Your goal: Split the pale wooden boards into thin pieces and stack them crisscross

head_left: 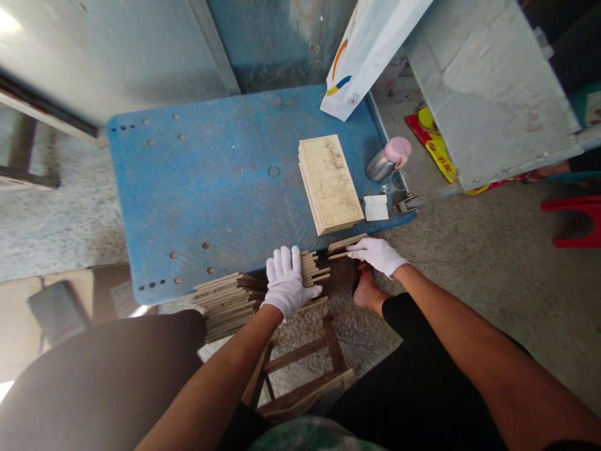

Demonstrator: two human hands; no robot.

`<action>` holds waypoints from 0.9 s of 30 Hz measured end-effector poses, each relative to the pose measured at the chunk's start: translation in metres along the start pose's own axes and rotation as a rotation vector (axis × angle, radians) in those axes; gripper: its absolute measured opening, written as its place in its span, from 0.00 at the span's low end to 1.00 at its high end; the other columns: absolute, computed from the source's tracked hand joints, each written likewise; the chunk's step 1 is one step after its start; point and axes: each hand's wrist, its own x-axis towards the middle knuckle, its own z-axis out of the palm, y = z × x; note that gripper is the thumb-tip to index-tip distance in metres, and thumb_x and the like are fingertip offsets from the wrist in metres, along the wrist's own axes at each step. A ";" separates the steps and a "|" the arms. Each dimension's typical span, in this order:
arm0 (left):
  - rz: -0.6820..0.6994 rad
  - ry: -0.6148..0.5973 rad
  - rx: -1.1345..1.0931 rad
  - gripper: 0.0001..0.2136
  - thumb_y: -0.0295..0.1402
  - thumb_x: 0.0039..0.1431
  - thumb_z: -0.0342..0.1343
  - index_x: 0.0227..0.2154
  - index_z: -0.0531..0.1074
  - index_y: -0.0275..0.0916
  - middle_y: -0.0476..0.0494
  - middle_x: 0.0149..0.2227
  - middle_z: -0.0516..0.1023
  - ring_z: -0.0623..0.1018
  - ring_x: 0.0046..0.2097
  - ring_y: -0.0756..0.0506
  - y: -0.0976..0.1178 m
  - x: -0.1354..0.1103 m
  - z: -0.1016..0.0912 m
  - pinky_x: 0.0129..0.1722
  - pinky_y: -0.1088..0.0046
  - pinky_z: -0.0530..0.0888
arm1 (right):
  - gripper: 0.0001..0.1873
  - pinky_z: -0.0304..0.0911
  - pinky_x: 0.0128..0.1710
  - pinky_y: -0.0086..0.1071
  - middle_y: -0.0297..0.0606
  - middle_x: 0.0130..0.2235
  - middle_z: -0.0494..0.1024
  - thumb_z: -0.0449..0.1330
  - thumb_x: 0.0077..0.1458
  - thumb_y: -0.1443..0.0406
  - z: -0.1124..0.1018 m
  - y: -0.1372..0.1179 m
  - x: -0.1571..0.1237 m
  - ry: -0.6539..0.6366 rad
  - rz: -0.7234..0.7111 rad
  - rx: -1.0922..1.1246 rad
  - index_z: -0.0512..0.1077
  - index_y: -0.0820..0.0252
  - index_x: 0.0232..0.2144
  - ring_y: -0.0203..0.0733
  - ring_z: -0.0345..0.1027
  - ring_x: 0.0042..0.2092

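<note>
Stack of boards (pixel 331 183) on the table (pixel 211 181) — bottle (pixel 381 166) to its right.

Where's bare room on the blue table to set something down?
Blue table: open from its left edge to the board stack. Crowded: right end, with bottle, clear cup, white packet, white bag; along the front edge, slats and left hand.

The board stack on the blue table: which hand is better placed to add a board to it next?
Probably the right hand: its fingers appear to pinch a thin board, near the stack. The left hand is spread, palm down, over the row of boards.
</note>
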 end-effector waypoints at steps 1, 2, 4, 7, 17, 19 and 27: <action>0.000 0.000 0.000 0.56 0.57 0.44 0.60 0.68 0.40 0.29 0.24 0.70 0.38 0.37 0.69 0.25 0.000 0.000 0.000 0.65 0.44 0.40 | 0.16 0.66 0.47 0.30 0.41 0.44 0.81 0.66 0.51 0.60 0.000 -0.002 -0.001 0.008 0.002 -0.022 0.79 0.61 0.41 0.42 0.74 0.46; 0.001 0.000 0.000 0.57 0.57 0.44 0.60 0.68 0.40 0.29 0.23 0.70 0.38 0.36 0.69 0.25 0.000 0.001 0.001 0.65 0.44 0.40 | 0.15 0.66 0.46 0.29 0.40 0.44 0.81 0.65 0.51 0.59 0.000 -0.004 -0.001 0.016 0.007 -0.051 0.79 0.61 0.41 0.42 0.74 0.46; 0.001 -0.003 -0.002 0.57 0.57 0.44 0.59 0.68 0.40 0.29 0.23 0.70 0.37 0.36 0.69 0.25 0.000 0.001 0.001 0.65 0.44 0.40 | 0.15 0.65 0.45 0.29 0.39 0.42 0.81 0.65 0.52 0.58 0.000 -0.007 -0.003 0.041 0.019 -0.120 0.80 0.59 0.40 0.41 0.74 0.44; -0.001 -0.012 -0.002 0.57 0.58 0.43 0.60 0.68 0.40 0.29 0.23 0.70 0.37 0.36 0.69 0.25 0.000 0.001 0.000 0.65 0.44 0.39 | 0.16 0.64 0.45 0.31 0.37 0.43 0.81 0.64 0.52 0.54 -0.001 -0.013 -0.007 0.091 0.036 -0.252 0.80 0.55 0.39 0.42 0.73 0.44; -0.002 -0.016 -0.003 0.59 0.58 0.40 0.61 0.68 0.40 0.29 0.24 0.70 0.38 0.37 0.69 0.24 0.000 0.001 -0.001 0.65 0.44 0.40 | 0.25 0.63 0.37 0.32 0.34 0.32 0.81 0.54 0.55 0.42 -0.030 -0.066 -0.035 0.410 0.078 -0.332 0.78 0.51 0.32 0.42 0.73 0.37; -0.001 -0.021 -0.005 0.59 0.58 0.40 0.61 0.68 0.40 0.29 0.24 0.70 0.37 0.36 0.69 0.24 0.000 0.001 -0.001 0.65 0.44 0.39 | 0.26 0.62 0.36 0.33 0.36 0.33 0.81 0.52 0.55 0.41 -0.035 -0.073 -0.038 0.397 0.082 -0.413 0.78 0.52 0.33 0.43 0.73 0.37; -0.022 -0.047 -0.014 0.60 0.57 0.39 0.62 0.68 0.39 0.30 0.25 0.70 0.36 0.35 0.69 0.25 0.001 0.001 -0.003 0.65 0.45 0.38 | 0.24 0.59 0.34 0.38 0.46 0.37 0.80 0.52 0.58 0.46 -0.038 -0.102 -0.047 -0.096 0.091 -0.836 0.77 0.57 0.31 0.52 0.73 0.41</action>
